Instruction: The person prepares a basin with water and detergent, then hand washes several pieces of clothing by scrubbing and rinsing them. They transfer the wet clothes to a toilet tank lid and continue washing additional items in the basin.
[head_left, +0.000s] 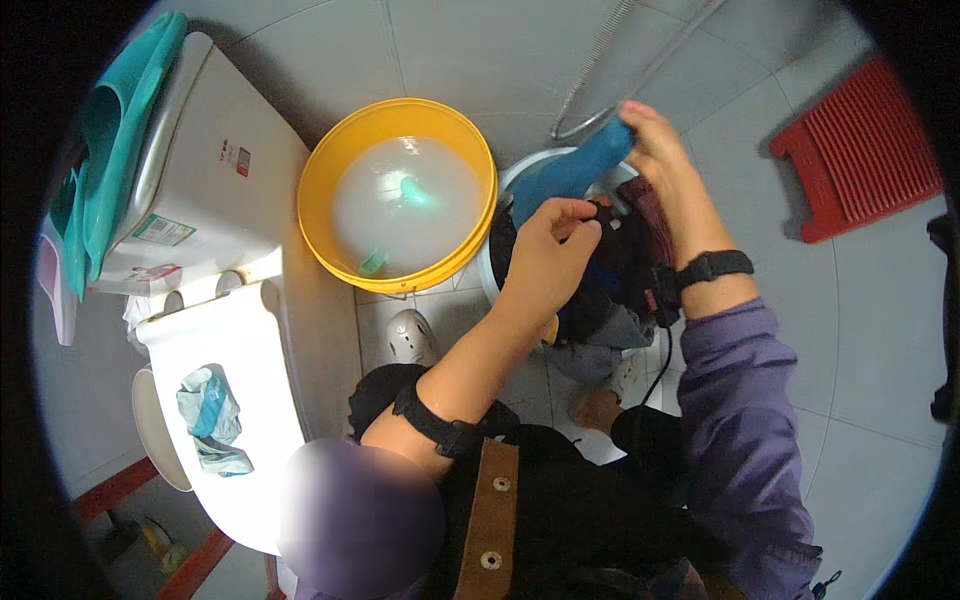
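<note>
My right hand (654, 146) grips one end of a blue piece of cloth (570, 172), possibly a sock, and lifts it above a light-coloured basin (487, 262). The cloth slopes down to the left, and its lower end passes behind my left hand (551, 255). My left thumb and fingers are bent close together over the basin; whether they pinch anything cannot be made out. Under both hands, the basin holds a heap of dark clothes (596, 300), with a grey garment (600, 349) hanging at its near side.
Left of the basin stands a yellow bucket (319, 232) of cloudy water, with a pale green scoop (373, 262) in it. Crumpled cloth (210, 405) lies on the white toilet lid (262, 480). A red washboard (862, 154) is at right; a shower hose (592, 64) hangs behind.
</note>
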